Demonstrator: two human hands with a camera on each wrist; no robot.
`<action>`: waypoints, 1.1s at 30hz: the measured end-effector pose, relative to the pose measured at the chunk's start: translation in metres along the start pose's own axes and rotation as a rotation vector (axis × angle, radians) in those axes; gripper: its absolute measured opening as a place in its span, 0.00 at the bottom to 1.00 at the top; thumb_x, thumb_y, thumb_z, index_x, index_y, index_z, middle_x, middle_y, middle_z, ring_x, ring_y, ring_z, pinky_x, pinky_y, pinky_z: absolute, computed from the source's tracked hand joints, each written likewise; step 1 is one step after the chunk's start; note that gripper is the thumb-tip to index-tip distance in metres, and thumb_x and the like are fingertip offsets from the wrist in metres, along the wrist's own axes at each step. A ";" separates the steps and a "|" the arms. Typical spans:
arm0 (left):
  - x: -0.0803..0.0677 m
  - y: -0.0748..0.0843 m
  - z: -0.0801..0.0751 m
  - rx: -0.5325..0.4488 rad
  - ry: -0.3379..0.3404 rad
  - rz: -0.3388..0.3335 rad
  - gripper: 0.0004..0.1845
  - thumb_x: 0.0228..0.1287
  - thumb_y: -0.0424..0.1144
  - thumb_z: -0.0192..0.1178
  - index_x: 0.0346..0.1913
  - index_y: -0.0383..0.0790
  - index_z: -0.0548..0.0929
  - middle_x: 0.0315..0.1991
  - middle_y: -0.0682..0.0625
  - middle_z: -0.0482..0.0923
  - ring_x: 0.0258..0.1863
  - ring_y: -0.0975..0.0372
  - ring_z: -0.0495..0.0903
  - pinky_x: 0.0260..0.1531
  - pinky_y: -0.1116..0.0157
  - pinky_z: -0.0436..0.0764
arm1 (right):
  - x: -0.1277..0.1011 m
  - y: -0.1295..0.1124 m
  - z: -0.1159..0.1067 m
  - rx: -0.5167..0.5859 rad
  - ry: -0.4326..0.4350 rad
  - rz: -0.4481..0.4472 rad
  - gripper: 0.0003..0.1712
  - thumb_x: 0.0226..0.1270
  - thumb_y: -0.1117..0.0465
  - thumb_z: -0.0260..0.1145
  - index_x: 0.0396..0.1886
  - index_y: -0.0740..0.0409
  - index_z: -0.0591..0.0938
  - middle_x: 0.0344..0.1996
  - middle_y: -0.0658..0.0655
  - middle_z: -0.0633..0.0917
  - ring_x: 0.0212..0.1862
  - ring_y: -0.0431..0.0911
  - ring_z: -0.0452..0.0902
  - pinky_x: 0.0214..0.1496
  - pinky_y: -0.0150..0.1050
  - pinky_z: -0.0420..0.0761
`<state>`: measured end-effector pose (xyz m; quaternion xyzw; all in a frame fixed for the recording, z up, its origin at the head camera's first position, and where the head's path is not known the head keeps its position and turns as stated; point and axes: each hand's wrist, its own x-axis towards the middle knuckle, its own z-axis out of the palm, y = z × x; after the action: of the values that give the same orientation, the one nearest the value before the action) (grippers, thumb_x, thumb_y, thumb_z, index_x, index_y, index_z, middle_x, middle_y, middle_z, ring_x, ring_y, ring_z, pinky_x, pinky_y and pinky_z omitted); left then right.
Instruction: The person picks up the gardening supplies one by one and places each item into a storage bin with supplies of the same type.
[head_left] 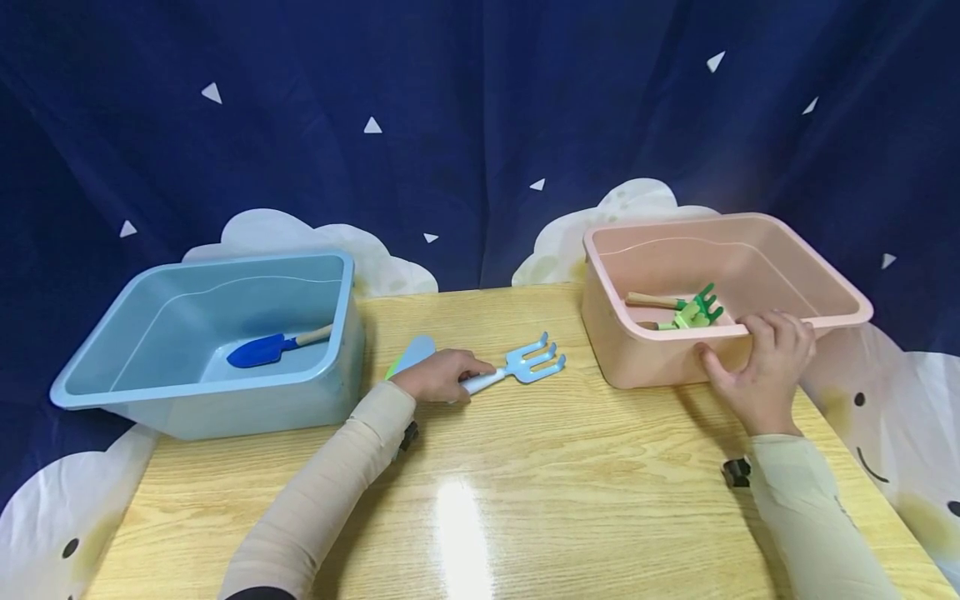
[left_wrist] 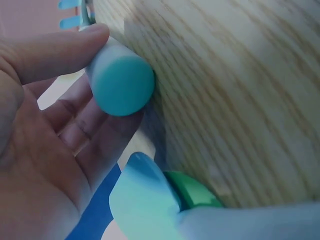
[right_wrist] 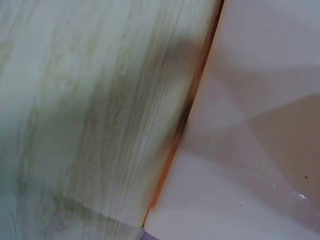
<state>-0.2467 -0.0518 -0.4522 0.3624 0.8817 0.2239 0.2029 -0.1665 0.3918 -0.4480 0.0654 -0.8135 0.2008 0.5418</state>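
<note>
Your left hand (head_left: 441, 376) has its fingers (left_wrist: 109, 142) and thumb curled round the pale handle of the light-blue fork (head_left: 522, 366), by the desk (head_left: 585, 483) surface between the blue tub (head_left: 225, 408) and pink tub (head_left: 637, 358). Your right hand (head_left: 772, 367) grips the pink tub's near rim, thumb outside.

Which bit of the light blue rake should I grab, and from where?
Grab its white handle, I'd say from above and the left, where the left hand holds it. The handle has a round end and points left, while the pronged head points right, away from your fingers.
</note>
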 end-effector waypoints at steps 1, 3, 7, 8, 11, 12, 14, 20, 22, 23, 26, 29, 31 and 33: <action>0.000 0.000 0.000 0.004 0.005 -0.001 0.32 0.56 0.28 0.68 0.65 0.48 0.78 0.45 0.49 0.81 0.35 0.63 0.75 0.38 0.67 0.76 | 0.000 0.000 0.000 0.001 0.000 -0.001 0.40 0.49 0.34 0.64 0.44 0.68 0.78 0.46 0.71 0.76 0.57 0.65 0.65 0.70 0.52 0.54; 0.001 -0.001 0.001 0.015 0.016 -0.001 0.32 0.55 0.28 0.68 0.65 0.49 0.79 0.45 0.50 0.81 0.35 0.63 0.75 0.38 0.67 0.76 | 0.000 -0.001 0.000 0.000 -0.001 -0.003 0.40 0.49 0.34 0.64 0.44 0.68 0.78 0.46 0.71 0.76 0.57 0.65 0.65 0.70 0.52 0.54; 0.002 -0.002 0.003 0.011 0.037 -0.001 0.31 0.54 0.28 0.68 0.64 0.49 0.80 0.44 0.50 0.82 0.34 0.63 0.75 0.37 0.68 0.76 | 0.001 -0.001 0.000 -0.002 0.002 -0.006 0.40 0.50 0.34 0.63 0.43 0.68 0.78 0.46 0.71 0.76 0.56 0.66 0.65 0.70 0.52 0.54; 0.002 -0.003 0.003 0.009 0.043 -0.002 0.31 0.54 0.28 0.68 0.63 0.49 0.80 0.43 0.51 0.81 0.33 0.64 0.75 0.36 0.68 0.76 | 0.001 -0.001 0.000 -0.003 0.004 -0.007 0.40 0.50 0.34 0.63 0.43 0.68 0.78 0.46 0.71 0.76 0.56 0.66 0.65 0.70 0.52 0.54; 0.002 -0.003 0.004 -0.003 0.069 0.001 0.31 0.52 0.26 0.67 0.62 0.48 0.81 0.40 0.51 0.81 0.32 0.63 0.74 0.34 0.68 0.75 | 0.001 -0.001 0.000 0.000 0.012 -0.007 0.39 0.49 0.35 0.64 0.42 0.68 0.78 0.46 0.71 0.76 0.56 0.66 0.65 0.69 0.52 0.54; 0.002 -0.004 0.004 -0.002 0.076 0.001 0.31 0.51 0.26 0.67 0.62 0.48 0.82 0.40 0.51 0.80 0.32 0.63 0.74 0.34 0.68 0.75 | 0.001 -0.001 0.000 0.001 0.013 -0.006 0.39 0.49 0.35 0.64 0.42 0.68 0.78 0.46 0.71 0.76 0.56 0.66 0.65 0.69 0.51 0.54; 0.002 -0.004 0.004 0.001 0.083 0.001 0.32 0.51 0.26 0.66 0.62 0.48 0.82 0.39 0.51 0.80 0.32 0.63 0.73 0.34 0.68 0.75 | 0.001 -0.002 0.000 0.001 0.009 -0.005 0.39 0.49 0.35 0.64 0.42 0.68 0.78 0.46 0.71 0.76 0.56 0.65 0.65 0.70 0.51 0.54; 0.002 0.000 0.004 0.007 0.053 -0.024 0.33 0.53 0.25 0.63 0.64 0.48 0.80 0.49 0.49 0.83 0.42 0.61 0.80 0.41 0.66 0.78 | 0.002 -0.002 0.000 0.002 0.006 -0.009 0.40 0.49 0.34 0.64 0.43 0.68 0.77 0.45 0.71 0.76 0.56 0.66 0.65 0.70 0.51 0.54; 0.002 0.001 0.004 0.015 0.047 -0.035 0.33 0.53 0.25 0.63 0.65 0.48 0.79 0.53 0.49 0.83 0.46 0.60 0.81 0.45 0.65 0.79 | 0.002 -0.002 0.000 0.003 0.006 -0.007 0.39 0.49 0.35 0.64 0.43 0.68 0.78 0.45 0.71 0.76 0.56 0.66 0.65 0.69 0.51 0.54; 0.002 0.002 0.004 0.023 0.047 -0.037 0.33 0.53 0.24 0.62 0.65 0.48 0.79 0.54 0.49 0.83 0.48 0.60 0.82 0.46 0.65 0.80 | 0.002 -0.002 0.000 0.003 0.006 -0.006 0.39 0.48 0.35 0.64 0.43 0.68 0.78 0.45 0.71 0.76 0.56 0.66 0.65 0.69 0.51 0.54; 0.002 0.003 0.004 0.044 0.056 -0.037 0.33 0.53 0.24 0.61 0.65 0.48 0.79 0.54 0.49 0.84 0.49 0.58 0.83 0.48 0.63 0.81 | 0.002 -0.002 0.000 0.002 0.004 -0.002 0.39 0.48 0.35 0.64 0.42 0.68 0.78 0.45 0.71 0.76 0.56 0.66 0.65 0.69 0.51 0.54; 0.003 0.002 0.005 0.059 0.072 -0.035 0.33 0.53 0.23 0.59 0.64 0.49 0.80 0.54 0.49 0.84 0.49 0.58 0.83 0.48 0.63 0.81 | 0.002 -0.001 0.000 0.002 0.002 -0.003 0.39 0.48 0.35 0.64 0.43 0.68 0.78 0.46 0.71 0.76 0.56 0.66 0.65 0.70 0.52 0.54; 0.004 0.001 0.006 0.064 0.079 -0.035 0.33 0.53 0.24 0.59 0.63 0.50 0.80 0.53 0.50 0.84 0.49 0.59 0.83 0.47 0.64 0.81 | 0.002 -0.001 0.000 0.002 0.001 -0.005 0.39 0.49 0.35 0.64 0.43 0.68 0.78 0.46 0.71 0.76 0.57 0.65 0.65 0.70 0.53 0.54; 0.005 0.000 0.006 0.063 0.086 -0.032 0.33 0.53 0.24 0.59 0.63 0.50 0.80 0.53 0.50 0.85 0.47 0.59 0.83 0.45 0.65 0.80 | 0.002 -0.001 0.000 0.003 0.000 -0.006 0.39 0.49 0.35 0.64 0.43 0.68 0.78 0.46 0.71 0.76 0.57 0.65 0.65 0.70 0.53 0.54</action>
<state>-0.2472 -0.0471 -0.4581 0.3445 0.9020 0.2079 0.1567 -0.1670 0.3907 -0.4461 0.0686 -0.8129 0.2004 0.5424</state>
